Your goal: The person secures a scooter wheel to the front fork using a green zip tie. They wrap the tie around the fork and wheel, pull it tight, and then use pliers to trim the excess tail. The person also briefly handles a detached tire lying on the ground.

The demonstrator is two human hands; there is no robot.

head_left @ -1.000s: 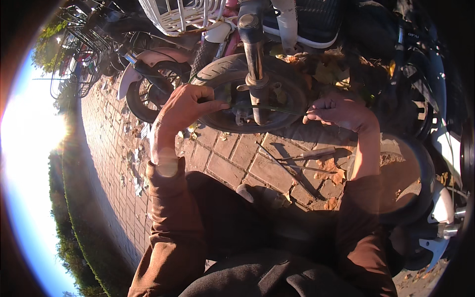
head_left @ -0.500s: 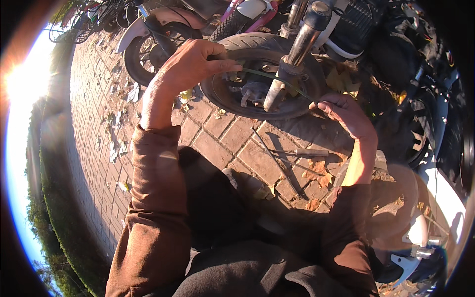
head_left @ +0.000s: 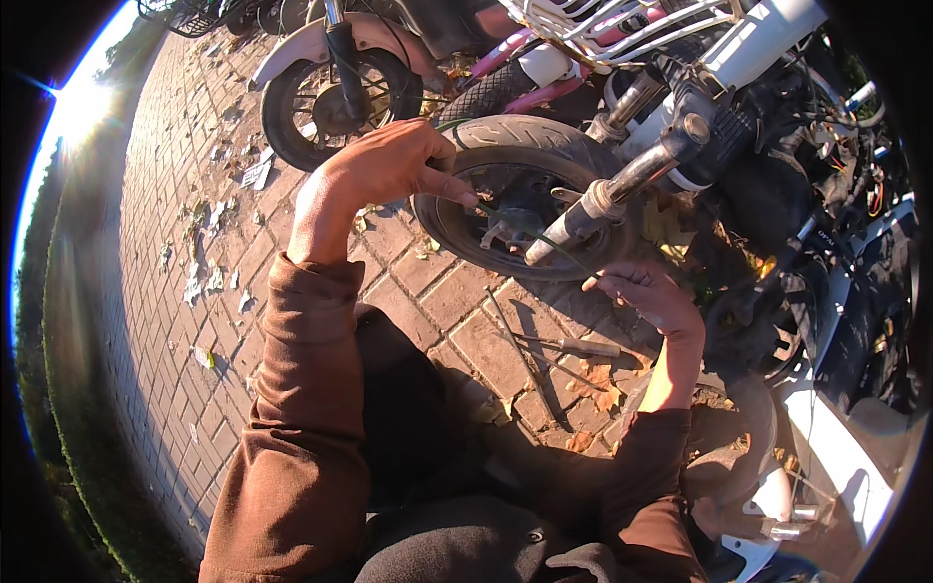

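Head view, left hand (head_left: pixel 384 175), right hand (head_left: pixel 649 296), pinching green strand (head_left: pixel 570 257)

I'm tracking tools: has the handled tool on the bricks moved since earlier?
No: the handled tool lies in the same place against the paving bricks.

Short row of small pale capital letters (head_left: pixel 826 236) stood on black part (head_left: pixel 833 255) of parked two-wheeler, at about three o'clock. Letters sat close together, tiny in view, just beside slim metallic shaft (head_left: pixel 808 229).
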